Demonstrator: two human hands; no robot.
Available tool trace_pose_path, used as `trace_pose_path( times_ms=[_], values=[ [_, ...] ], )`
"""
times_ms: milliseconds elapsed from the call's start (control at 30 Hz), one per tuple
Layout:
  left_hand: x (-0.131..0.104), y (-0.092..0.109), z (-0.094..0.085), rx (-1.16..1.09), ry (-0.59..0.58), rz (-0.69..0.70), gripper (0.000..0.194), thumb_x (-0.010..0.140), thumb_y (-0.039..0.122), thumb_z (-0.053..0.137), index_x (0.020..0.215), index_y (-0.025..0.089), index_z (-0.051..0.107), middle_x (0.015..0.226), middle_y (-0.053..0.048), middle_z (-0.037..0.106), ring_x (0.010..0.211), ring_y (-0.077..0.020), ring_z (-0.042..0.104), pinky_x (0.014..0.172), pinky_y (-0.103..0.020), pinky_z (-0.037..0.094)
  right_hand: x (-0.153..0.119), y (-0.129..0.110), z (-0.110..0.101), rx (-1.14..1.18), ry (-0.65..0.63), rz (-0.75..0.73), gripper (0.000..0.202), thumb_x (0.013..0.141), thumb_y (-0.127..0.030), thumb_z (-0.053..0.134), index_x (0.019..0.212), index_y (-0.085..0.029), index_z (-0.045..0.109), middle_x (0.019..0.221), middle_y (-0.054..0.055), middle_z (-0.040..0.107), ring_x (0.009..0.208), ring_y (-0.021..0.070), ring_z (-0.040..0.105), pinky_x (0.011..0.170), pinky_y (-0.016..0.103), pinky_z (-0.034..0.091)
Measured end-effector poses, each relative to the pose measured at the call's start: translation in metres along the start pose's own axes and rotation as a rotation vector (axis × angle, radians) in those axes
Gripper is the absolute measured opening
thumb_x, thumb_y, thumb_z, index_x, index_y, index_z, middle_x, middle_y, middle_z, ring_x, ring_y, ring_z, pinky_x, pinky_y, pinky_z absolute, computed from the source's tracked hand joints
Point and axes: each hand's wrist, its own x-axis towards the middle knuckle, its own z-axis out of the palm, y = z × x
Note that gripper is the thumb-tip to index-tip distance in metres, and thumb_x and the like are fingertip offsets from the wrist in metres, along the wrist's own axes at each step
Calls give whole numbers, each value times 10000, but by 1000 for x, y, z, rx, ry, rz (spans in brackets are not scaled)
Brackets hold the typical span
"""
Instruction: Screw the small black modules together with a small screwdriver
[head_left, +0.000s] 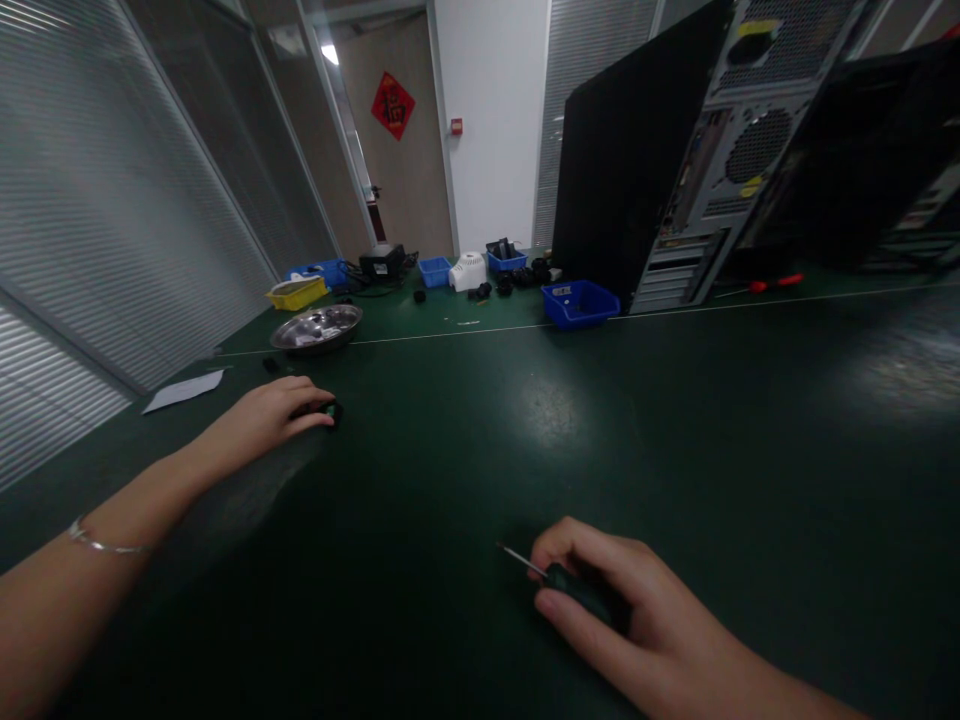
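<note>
My right hand (622,610) is closed round the dark green handle of a screwdriver (574,588). Its thin metal shaft points to the left, just above the table. Farther off on the left, my left hand (289,408) pinches a small black and green part (334,411) between thumb and fingers, low at the tabletop. What kind of part it is I cannot make out. Beyond that hand stands a round metal dish (318,328) with small pieces in it. A small dark piece (271,366) lies on the table near the dish.
The green table (450,430) carries a blue bin (579,304) and a black computer case (637,150) at the back right. Along the back are a yellow tray (297,293), a white device (469,271), a black adapter (387,261) and a red-handled tool (776,284). A white paper (184,391) lies left.
</note>
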Motion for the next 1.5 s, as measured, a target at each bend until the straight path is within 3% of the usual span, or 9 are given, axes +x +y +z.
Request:
trace_pose_path(
  times_ms=[367,1000,1300,1500],
  values=[
    [-12,7,10,-35,62,43,499,988,594,423,1100,199,708,1117,-124,695,1045,-312,651,915,-449,532,-1,2,1,-4,-35,14,114,932,-277,541,953,-216,635,779,11,673,638,165,615,585,237,482],
    [-14,15,10,-54,94,-22,312,966,419,491,1096,174,633,1061,-128,679,944,-304,664,815,-444,557,-2,6,1,18,-48,-2,93,948,-267,548,982,-236,628,809,1,672,656,155,622,589,227,486],
    [-13,18,11,-44,76,-4,321,964,440,476,1091,200,649,1043,-113,682,946,-306,661,843,-458,541,-1,5,3,15,-33,-1,95,938,-271,553,964,-230,635,774,-2,667,645,157,619,588,229,483],
    [-10,17,13,-61,79,-31,410,959,495,483,1213,193,594,1179,-137,646,1077,-336,622,922,-491,519,-2,5,2,15,-40,4,96,946,-276,563,984,-231,640,818,5,684,681,162,639,598,227,491]
  ],
)
